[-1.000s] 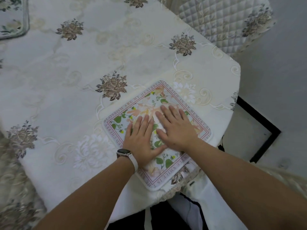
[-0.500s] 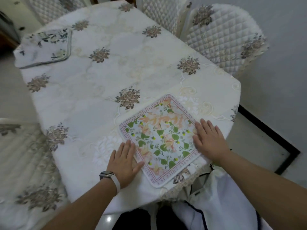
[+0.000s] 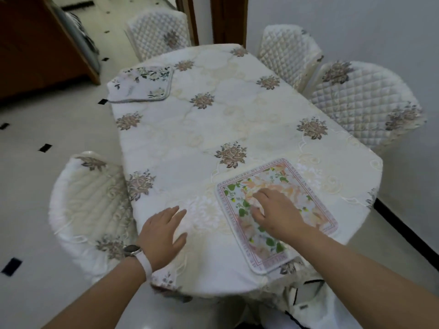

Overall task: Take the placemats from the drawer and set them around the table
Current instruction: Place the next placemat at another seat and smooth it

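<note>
A floral placemat (image 3: 299,186) with a pink lettered border lies flat at the near right end of the table (image 3: 213,119), one corner reaching the near edge. My right hand (image 3: 275,210) rests on its middle with the fingers slightly bent, gripping nothing. My left hand (image 3: 164,231), with a watch on the wrist, lies flat and spread on the tablecloth to the left of this mat, not touching it. A second placemat (image 3: 142,85), pale grey with flowers, lies at the far left corner of the table.
Quilted white chairs surround the table: one at the near left (image 3: 90,205), one at the far end (image 3: 159,36), two along the right side (image 3: 287,53) (image 3: 363,103). A wall runs close on the right. Tiled floor lies to the left, with a wooden cabinet (image 3: 35,48) beyond.
Both hands pressed on the near placemat's middle, then slid out to its sides. Now my left hand sits on the cloth further left and my right is back on the mat. The view has risen.
</note>
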Tool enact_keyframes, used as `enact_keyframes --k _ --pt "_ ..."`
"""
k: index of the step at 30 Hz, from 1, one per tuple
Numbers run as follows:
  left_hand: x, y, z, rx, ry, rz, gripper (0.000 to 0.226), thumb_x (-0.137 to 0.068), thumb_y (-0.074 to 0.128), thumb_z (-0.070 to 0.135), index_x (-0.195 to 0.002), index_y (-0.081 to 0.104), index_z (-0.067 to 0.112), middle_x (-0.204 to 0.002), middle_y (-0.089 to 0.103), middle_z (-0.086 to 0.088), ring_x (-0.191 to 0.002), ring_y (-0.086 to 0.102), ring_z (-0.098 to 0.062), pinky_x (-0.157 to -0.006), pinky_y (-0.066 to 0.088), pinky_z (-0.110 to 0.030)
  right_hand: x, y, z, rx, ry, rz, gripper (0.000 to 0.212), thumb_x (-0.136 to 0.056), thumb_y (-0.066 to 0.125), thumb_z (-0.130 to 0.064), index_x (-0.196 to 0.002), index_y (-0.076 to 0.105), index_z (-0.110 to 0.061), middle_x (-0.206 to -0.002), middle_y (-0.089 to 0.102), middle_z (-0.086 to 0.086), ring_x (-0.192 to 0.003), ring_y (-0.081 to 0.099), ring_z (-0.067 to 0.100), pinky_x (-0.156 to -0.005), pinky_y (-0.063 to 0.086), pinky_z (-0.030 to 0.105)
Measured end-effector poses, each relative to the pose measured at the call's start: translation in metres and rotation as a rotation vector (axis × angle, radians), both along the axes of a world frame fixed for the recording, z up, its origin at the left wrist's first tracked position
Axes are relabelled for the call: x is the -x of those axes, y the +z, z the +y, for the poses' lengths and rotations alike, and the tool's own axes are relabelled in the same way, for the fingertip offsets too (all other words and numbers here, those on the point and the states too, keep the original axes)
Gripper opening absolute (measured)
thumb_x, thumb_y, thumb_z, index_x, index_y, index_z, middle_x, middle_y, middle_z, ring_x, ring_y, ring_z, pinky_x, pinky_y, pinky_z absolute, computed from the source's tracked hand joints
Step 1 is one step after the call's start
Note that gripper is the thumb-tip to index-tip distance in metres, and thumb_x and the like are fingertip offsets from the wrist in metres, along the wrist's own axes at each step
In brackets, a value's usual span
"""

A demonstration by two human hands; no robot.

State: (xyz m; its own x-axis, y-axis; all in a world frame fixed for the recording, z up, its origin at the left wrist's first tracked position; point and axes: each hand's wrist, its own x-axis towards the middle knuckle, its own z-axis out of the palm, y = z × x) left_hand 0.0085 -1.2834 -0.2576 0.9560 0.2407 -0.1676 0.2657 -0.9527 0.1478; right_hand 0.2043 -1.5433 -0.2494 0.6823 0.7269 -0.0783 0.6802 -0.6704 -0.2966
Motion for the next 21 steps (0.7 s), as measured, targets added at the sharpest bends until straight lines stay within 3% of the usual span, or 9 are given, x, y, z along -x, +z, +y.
enact_keyframes --k 8,14,21 --pt "0.104 0.07 0.113 -0.103 0.152 -0.254 0.05 -0.08 0.048 0.044 -0.118 0.066 0.016 -0.123 0.065 -0.009 -0.107 0.063 -0.03 -0.087 0.049 -0.046 0.094 0.052 0.156 -0.091 0.221 -0.064 0.046 -0.096 0.05 -0.041 -0.134 0.054 -0.016 -0.136 0.053 0.003 -0.121 0.051 0.026 -0.097 0.042 0.037" --pt "0.24 0.069 0.217 -0.085 0.326 -0.219 0.053 -0.081 0.044 0.048 -0.12 0.066 0.018 -0.124 0.065 -0.008 -0.109 0.063 -0.03 -0.088 0.05 -0.046 0.209 0.077 0.288 -0.17 0.333 -0.099 0.046 -0.094 0.054 -0.038 -0.135 0.056 -0.016 -0.136 0.055 0.004 -0.125 0.048 0.025 -0.104 0.038 0.035" --pt "0.355 0.063 0.283 -0.07 0.447 -0.259 0.053 -0.079 0.045 0.047 -0.116 0.068 0.017 -0.118 0.068 -0.007 -0.105 0.065 -0.029 -0.082 0.053 -0.044 0.312 0.086 0.391 -0.087 0.54 -0.173 0.046 -0.088 0.053 -0.037 -0.127 0.061 -0.014 -0.124 0.062 0.007 -0.11 0.058 0.028 -0.089 0.048 0.038"
